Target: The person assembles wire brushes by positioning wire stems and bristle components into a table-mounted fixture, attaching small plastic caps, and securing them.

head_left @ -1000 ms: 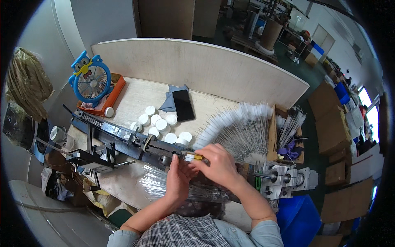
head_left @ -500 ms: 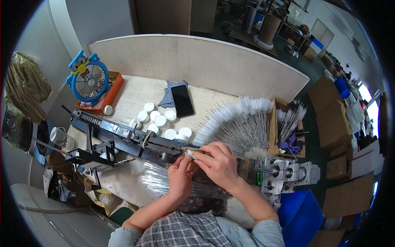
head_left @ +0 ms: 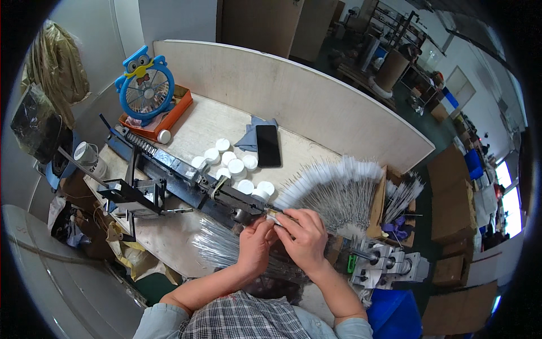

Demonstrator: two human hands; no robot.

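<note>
At the right end of a long dark metal fixture [head_left: 234, 198], my two hands meet with fingers closed. Between the fingertips shows a small white piece [head_left: 275, 220], too covered for me to tell its kind. My left hand [head_left: 254, 247] pinches from the left, with thumb and finger pressed together. From the right, my right hand [head_left: 305, 236] bends its fingers over the same piece. Thin silver wires [head_left: 213, 243] lie in a bundle left of my left wrist. Beyond my right hand, many thin wire brushes with white bristle ends [head_left: 333, 189] spread in a fan.
White round tubs [head_left: 236, 166] cluster behind the fixture, near a black phone [head_left: 268, 146] on a blue cloth. A blue fan [head_left: 147, 90] stands by an orange tray [head_left: 179, 110]. Right are a cardboard box [head_left: 377, 212], a metal clamping machine [head_left: 389, 264] and a blue bin [head_left: 395, 316].
The view has turned and shifted, so the bench things sit differently in the picture. Both hands stay together at the fixture's end, still closed round the small white piece.
</note>
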